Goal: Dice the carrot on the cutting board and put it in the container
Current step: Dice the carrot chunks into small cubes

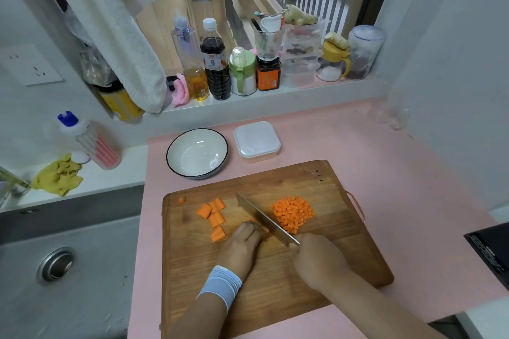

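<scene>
My right hand (316,259) gripped the long steel kitchen knife (264,219), blade hard against the curled fingers of my left hand (243,242), their hold hidden: a slip could've nicked them.

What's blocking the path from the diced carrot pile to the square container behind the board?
Nothing sits on the cutting board or counter between the diced carrot pile and the square container. But its lid appears to be on, closing the top. The knife lies left of the pile, off that path.
</scene>
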Demonstrator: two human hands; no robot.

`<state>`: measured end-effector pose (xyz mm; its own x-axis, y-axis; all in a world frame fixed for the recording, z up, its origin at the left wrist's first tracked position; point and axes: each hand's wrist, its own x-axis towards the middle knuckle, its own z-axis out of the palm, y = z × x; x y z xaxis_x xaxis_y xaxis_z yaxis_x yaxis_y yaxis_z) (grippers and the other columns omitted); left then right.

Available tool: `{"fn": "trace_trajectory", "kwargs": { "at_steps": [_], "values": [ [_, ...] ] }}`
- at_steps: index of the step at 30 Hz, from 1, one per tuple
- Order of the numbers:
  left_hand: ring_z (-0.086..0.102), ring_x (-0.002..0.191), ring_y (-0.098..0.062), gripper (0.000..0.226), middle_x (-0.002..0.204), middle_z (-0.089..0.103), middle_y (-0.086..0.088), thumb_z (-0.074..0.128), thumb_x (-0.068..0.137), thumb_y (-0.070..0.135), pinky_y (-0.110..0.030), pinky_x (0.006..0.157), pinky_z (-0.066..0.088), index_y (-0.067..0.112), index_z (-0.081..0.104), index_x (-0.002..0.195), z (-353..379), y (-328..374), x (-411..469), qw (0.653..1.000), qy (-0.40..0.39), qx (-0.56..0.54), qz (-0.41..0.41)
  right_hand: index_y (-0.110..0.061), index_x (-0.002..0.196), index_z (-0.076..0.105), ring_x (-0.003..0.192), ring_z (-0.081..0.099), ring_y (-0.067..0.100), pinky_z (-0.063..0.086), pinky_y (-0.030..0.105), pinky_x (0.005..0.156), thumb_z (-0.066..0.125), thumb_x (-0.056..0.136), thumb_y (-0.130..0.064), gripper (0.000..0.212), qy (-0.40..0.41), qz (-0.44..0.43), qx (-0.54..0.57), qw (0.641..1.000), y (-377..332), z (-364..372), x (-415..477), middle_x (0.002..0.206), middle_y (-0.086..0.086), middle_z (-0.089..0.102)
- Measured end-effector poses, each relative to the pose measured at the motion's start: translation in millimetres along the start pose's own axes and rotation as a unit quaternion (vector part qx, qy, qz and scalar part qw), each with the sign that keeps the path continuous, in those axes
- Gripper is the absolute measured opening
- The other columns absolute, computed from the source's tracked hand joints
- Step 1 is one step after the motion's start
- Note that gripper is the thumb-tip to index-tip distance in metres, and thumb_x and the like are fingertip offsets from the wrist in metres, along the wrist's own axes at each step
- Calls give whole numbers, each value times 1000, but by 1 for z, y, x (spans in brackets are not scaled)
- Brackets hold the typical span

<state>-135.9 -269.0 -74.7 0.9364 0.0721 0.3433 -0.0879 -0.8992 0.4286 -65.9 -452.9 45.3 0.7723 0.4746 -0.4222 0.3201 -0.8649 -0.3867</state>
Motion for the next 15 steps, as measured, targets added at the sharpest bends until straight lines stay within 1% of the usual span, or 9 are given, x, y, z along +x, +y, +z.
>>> {"fn": "trace_trajectory", "kwargs": {
  "at_steps": [2,3,6,7,9,12,15],
  "values": [
    [54,97,-14,24,101,61,-1,47,91,13,-17,82,43,12,69,99,0,0,0,1000,2,4,2,-25,99,65,75,57,16,38,27,63,46,102,-36,22,-6,8,13,1000,2,0,4,79,-8,60],
    [54,96,-14,24,100,61,-1,46,91,13,-17,81,43,12,69,99,0,1,0,1000,2,9,4,-26,96,63,73,55,16,38,28,63,47,102,-37,21,-7,9,13,1000,2,0,6,76,-9,57],
    [52,92,-13,24,96,61,0,46,89,14,-17,73,41,13,69,96,-1,2,0,1000,-2,18,4,-26,100,66,76,58,16,42,28,67,46,102,-37,23,-5,5,15,1000,2,2,5,79,-9,60],
    [52,91,-13,24,95,60,0,46,89,15,-17,71,42,14,69,95,-2,2,0,1000,-2,18,3,-27,103,67,76,57,16,41,28,67,46,102,-37,24,-2,2,14,1000,1,1,3,79,-9,60],
    [53,92,-14,23,96,60,0,47,90,15,-22,71,48,14,69,97,-1,0,-1,1000,-3,11,2,-26,107,68,76,56,15,40,27,66,44,103,-37,27,7,-9,0,1000,-1,3,0,82,-8,63],
    [57,94,-16,24,99,63,-2,48,91,14,-26,77,51,12,70,100,2,-3,-3,1000,0,-6,1,-25,109,68,90,66,18,47,28,73,42,103,-39,31,27,-12,-37,999,-2,6,-6,99,-4,70],
    [58,94,-17,23,99,64,-2,49,91,13,-27,79,51,11,71,100,3,-4,-3,1000,7,-15,5,-27,111,67,98,67,19,50,30,81,41,102,-41,31,40,-12,-50,998,-3,10,-14,102,-4,70]
  ]
}}
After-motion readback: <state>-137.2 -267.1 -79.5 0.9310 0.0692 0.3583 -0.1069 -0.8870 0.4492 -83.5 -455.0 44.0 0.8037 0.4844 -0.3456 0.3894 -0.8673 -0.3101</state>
